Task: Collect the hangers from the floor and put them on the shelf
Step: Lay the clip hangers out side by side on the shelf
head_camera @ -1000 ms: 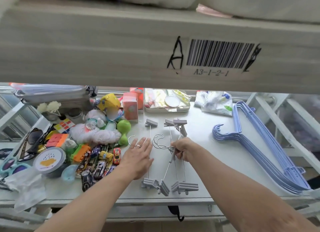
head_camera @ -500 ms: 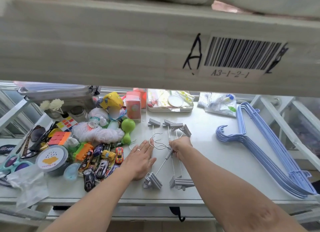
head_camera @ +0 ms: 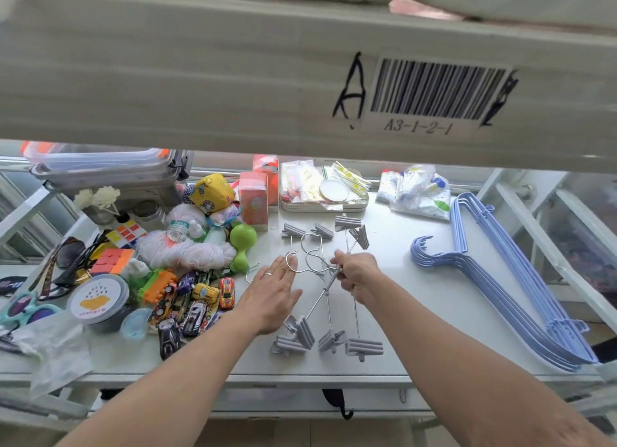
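Observation:
Several grey clip hangers [head_camera: 329, 308] with metal hooks lie in a loose bundle on the white shelf [head_camera: 400, 313], their clips at the near and far ends. My right hand [head_camera: 359, 273] is closed around their metal rods near the hooks. My left hand [head_camera: 272, 294] lies flat with fingers spread, its fingertips touching a hook at the bundle's left side. A stack of blue wire hangers [head_camera: 494, 279] rests on the shelf at the right.
Toy cars [head_camera: 197, 299], a green dumbbell toy [head_camera: 242, 246], white yarn [head_camera: 187, 251], puzzle cubes [head_camera: 113, 259] and a round tin [head_camera: 98, 298] crowd the shelf's left. Orange cartons [head_camera: 253, 199] and a tray of packets [head_camera: 324, 193] stand at the back. An upper shelf beam [head_camera: 233, 79] hangs overhead.
My right hand has shifted the clip hangers slightly, and one hanger now lies more slanted toward the near left. My left hand stays flat beside them.

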Demonstrator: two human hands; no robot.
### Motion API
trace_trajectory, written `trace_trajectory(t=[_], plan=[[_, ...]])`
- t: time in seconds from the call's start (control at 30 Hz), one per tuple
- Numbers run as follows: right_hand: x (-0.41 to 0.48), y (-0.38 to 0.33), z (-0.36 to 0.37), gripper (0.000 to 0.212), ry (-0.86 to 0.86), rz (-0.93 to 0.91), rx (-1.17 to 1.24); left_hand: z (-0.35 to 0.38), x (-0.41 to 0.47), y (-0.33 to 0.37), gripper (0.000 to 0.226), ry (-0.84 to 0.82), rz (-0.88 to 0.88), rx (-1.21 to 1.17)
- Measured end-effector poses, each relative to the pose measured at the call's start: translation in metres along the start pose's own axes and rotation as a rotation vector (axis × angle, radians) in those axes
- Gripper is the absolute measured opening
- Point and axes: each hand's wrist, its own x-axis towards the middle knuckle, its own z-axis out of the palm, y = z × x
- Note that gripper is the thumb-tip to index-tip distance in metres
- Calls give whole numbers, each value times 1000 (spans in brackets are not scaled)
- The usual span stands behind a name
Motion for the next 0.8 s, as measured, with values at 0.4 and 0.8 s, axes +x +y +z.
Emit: trace_trajectory(t=[0.4,0.8], plan=[[1,4,-45,25,-58,91,-40,-30,13,38,31,552,-109,-7],[-18,17,-66,18,-244,42,-237,-5,13,45,49,6,0,-88]])
